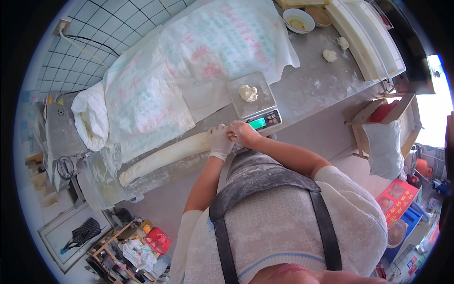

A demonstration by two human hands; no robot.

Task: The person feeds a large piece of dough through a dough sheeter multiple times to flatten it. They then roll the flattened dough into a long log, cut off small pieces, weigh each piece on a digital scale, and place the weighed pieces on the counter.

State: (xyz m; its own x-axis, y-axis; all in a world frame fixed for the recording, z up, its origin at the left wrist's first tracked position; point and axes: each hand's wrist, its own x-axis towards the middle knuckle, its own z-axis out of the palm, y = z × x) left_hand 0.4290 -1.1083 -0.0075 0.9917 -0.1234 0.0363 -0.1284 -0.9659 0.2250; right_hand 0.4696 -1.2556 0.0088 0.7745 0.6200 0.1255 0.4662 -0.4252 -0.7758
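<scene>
A long pale roll of dough [166, 156] lies along the front of the metal worktable [308, 85]. My left hand [219, 140], in a thin whitish glove, grips the roll's right end from above. Right beside it, my bare right hand [245, 134] has its fingers curled in and pinches at that same end; the dough there is mostly hidden by the fingers. Just beyond my right hand stands a digital kitchen scale [278, 117] with a lit green display. On its steel plate sits a lump of dough [248, 93].
Printed plastic sheeting [220, 46] covers much of the table's back, beside a rolled-down white sack [90, 117]. Two dough pieces [329, 55] rest farther right, near a white bowl [298, 20] and long white trays [369, 39]. A wooden frame [408, 113] stands past the table's right end.
</scene>
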